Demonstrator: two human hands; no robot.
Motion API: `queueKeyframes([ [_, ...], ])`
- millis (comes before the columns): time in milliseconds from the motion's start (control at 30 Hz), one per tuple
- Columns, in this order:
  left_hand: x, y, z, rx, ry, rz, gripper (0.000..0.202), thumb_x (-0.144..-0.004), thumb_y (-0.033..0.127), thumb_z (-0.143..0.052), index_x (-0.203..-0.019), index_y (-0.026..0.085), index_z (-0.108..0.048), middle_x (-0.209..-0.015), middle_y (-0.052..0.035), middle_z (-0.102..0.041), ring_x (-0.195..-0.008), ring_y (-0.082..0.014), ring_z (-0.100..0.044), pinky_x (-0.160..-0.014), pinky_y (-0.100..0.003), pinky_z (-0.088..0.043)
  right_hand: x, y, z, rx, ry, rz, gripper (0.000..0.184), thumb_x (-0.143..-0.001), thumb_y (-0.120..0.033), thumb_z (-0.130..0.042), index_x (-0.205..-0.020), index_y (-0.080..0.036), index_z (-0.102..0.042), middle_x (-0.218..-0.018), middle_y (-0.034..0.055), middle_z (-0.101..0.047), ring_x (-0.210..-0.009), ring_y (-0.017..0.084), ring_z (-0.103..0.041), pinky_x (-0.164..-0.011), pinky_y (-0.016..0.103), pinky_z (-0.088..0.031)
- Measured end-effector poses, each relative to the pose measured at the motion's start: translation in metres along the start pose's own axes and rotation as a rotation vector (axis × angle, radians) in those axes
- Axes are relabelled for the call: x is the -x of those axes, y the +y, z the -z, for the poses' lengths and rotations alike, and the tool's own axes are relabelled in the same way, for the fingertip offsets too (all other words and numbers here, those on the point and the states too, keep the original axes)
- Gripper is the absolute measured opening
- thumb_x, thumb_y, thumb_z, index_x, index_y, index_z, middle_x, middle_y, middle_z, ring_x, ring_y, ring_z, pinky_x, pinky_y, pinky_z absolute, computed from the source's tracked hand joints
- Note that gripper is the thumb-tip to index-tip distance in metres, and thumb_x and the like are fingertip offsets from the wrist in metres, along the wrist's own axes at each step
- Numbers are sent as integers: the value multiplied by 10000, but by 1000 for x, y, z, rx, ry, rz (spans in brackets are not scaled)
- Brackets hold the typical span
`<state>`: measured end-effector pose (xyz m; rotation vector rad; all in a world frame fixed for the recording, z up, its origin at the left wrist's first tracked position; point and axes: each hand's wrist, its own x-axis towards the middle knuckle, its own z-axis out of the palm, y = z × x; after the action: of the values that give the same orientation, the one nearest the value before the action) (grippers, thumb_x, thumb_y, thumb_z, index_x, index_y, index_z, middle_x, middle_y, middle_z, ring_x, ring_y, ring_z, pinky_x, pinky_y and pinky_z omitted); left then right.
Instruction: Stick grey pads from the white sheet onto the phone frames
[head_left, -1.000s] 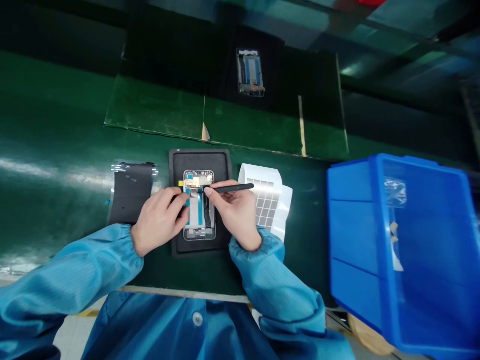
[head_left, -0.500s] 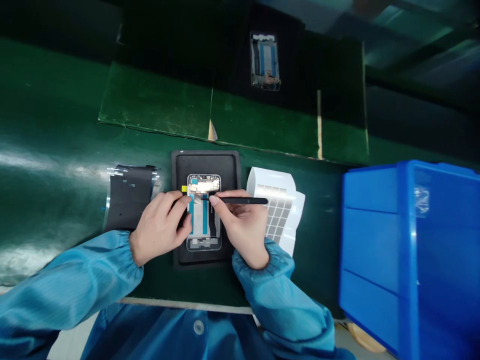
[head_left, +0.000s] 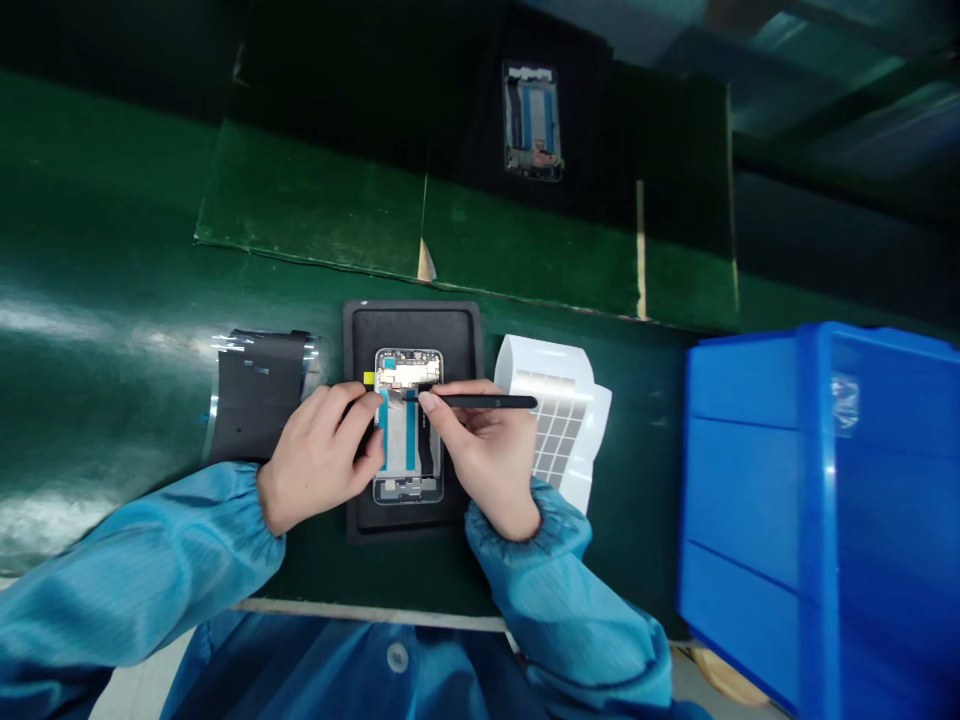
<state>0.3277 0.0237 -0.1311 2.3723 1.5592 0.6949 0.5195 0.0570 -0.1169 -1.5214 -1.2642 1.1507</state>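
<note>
An opened smartphone (head_left: 400, 450) lies on a black tray (head_left: 410, 522), showing circuit boards, blue strips and a dark ribbon cable. My right hand (head_left: 495, 445) is closed on black tweezers (head_left: 491, 402), held almost level, with their tip over the phone just below its upper board. My left hand (head_left: 322, 450) rests at the phone's left edge, fingers curled and gripping that side. Its index fingertip lies near the tweezer tip, where a small pale piece shows; what it is I cannot make out. A yellow tab (head_left: 369, 378) sticks out at the phone's upper left.
Left of the tray lies a dark sheet (head_left: 259, 400) with shiny edges. A curled white sheet of grey square stickers (head_left: 555, 430) is partly behind my right hand. A big blue bin (head_left: 750, 480) stands at right. Another opened phone (head_left: 534, 120) rests on the raised green shelf behind.
Both hands, the tweezers and the phone stay nearly where they were. Only a slight shift of the whole view shows.
</note>
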Motion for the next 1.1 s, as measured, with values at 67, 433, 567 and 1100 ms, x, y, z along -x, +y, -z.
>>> queueKeyframes([
  [67, -1, 0, 0, 0, 4, -3, 327, -894, 202, -604, -1200, 89, -607, -1122, -165, -631, -1009, -298, -623, -841, -429, -576, 0, -1, 0, 9, 0, 1, 137, -820, -304, -813, -878, -206, -737, -816, 30, -750, -703, 183, -711, -599, 281, -581],
  [433, -1, 1, 2, -5, 15, -2, 316, -900, 202, -589, -1203, 111, -592, -1105, -159, -636, -993, -290, -624, -825, -425, -578, 0, -2, 1, 55, 1, -1, 165, -818, -343, -813, -872, -206, -738, -812, 36, -749, -696, 194, -709, -582, 293, -578],
  [567, 0, 0, 1, 2, -6, 4, 318, -903, 207, -584, -1208, 118, -587, -1118, -161, -633, -1020, -295, -623, -844, -435, -577, 0, -2, -1, 74, 10, 11, 151, -824, -329, -810, -871, -206, -737, -799, 30, -748, -682, 184, -704, -575, 284, -564],
  [1100, 0, 0, 1, -2, -3, 7, 321, -905, 213, -577, -1218, 141, -580, -1117, -152, -630, -1006, -288, -627, -843, -430, -571, 1, 1, 0, 93, 15, 35, 144, -826, -323, -811, -881, -213, -735, -804, 24, -747, -680, 183, -703, -574, 293, -560],
])
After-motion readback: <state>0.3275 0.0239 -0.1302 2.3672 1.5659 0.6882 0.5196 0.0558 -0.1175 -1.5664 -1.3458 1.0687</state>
